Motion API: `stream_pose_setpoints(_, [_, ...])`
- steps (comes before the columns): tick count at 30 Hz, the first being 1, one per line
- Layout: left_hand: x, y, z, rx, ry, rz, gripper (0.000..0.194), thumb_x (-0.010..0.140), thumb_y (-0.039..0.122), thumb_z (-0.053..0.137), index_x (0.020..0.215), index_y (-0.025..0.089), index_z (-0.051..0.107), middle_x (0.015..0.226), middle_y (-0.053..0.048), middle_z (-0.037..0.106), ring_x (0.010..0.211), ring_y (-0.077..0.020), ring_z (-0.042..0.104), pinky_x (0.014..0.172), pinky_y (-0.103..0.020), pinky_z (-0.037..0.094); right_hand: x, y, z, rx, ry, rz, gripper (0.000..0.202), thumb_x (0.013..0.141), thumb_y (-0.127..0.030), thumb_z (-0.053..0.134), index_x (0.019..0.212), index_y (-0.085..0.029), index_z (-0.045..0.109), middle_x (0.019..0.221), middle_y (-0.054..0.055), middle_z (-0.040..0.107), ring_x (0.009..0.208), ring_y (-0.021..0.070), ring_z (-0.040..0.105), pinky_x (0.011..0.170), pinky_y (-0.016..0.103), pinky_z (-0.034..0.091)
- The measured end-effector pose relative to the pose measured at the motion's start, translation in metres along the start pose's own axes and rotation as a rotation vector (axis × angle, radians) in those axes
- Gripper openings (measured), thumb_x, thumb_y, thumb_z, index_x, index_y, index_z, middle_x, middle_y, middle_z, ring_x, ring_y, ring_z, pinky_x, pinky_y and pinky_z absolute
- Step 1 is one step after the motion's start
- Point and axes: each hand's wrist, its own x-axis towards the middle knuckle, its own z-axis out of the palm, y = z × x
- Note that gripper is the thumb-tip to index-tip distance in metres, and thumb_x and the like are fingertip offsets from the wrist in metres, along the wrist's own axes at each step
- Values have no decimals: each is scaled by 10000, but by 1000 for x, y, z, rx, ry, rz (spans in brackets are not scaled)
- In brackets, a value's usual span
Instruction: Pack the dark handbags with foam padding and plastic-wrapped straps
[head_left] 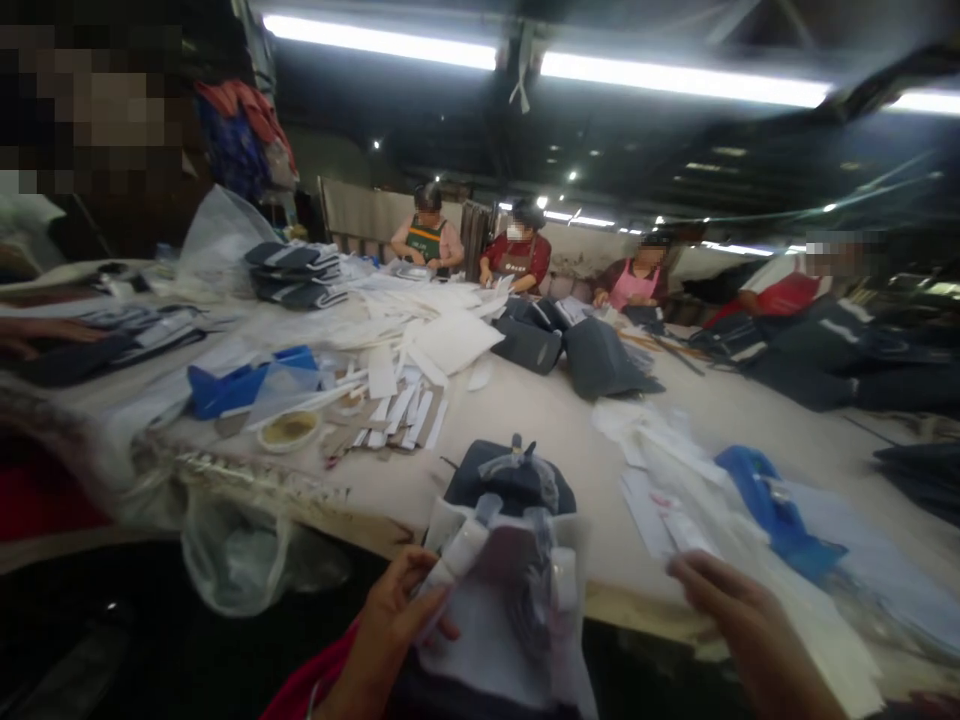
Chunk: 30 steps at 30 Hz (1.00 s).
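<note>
A dark backpack (512, 640) with white sheeting over its front side leans against the table's near edge, its top and small loop handle on the tabletop. Clear film and white wrapping cover its shoulder straps. My left hand (401, 610) is closed around the left white-wrapped shoulder strap (461, 552), thumb on top. Off to the right, my right hand (731, 605) is slightly blurred, its fingers stretched out at the edge of a pile of thin white sheets (694, 480). I see nothing held in it. A white slip with red print (664, 505) lies just beyond its fingertips.
A blue tape dispenser (780, 515) stands at right, another blue holder (240, 385) at left. Beside a tape roll (289, 430) lie cardboard and white strips (409, 415). Dark bags (611, 355) and white sheets sit farther back. Several people work across the table; another person's hand (49, 332) is at left.
</note>
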Motion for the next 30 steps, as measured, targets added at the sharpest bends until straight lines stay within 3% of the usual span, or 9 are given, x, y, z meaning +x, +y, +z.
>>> stream_pose_setpoints(4, [-4,-2,3,-10,22,64,417,798,408,692,1027,230,393,827,5,673,490,-140,656,453,-204,411,-65,-72,119,383,-500,51,286,685,-431,684,603,-166,610,509,-26,482,506,106,401,498,236,314])
stream_pose_setpoints(6, [-6,-1,4,-38,20,92,450,808,378,687,1081,243,356,842,15,662,507,-134,655,464,-206,434,-83,-93,158,422,-575,33,252,698,-369,657,582,-154,594,501,-31,484,503,96,389,500,231,295])
stream_pose_setpoints(9, [-8,0,4,-54,28,141,516,813,345,686,1171,253,325,850,24,650,551,-136,649,511,-229,485,-93,-106,187,359,-561,2,206,717,-294,601,573,-148,594,517,-13,531,516,108,435,512,234,318])
stream_pose_setpoints(15, [-9,-4,0,80,57,196,476,870,341,605,1257,232,350,919,-24,685,695,-186,680,618,-285,530,-90,-109,199,14,-432,-92,195,745,-220,549,579,-167,636,528,-7,583,519,126,488,516,240,314])
stream_pose_setpoints(21, [-11,-3,-4,212,30,227,241,899,274,520,1135,225,525,963,-28,697,721,-176,678,717,-293,535,-88,-108,200,-284,-361,-136,198,762,-209,561,627,-190,704,591,20,664,574,159,562,572,263,312])
stream_pose_setpoints(30, [-11,-5,-4,254,70,223,252,878,264,530,1125,215,520,977,-35,702,755,-179,685,732,-283,537,-85,-105,199,-290,-379,-82,191,757,-180,564,636,-190,712,612,23,683,594,162,584,586,255,330])
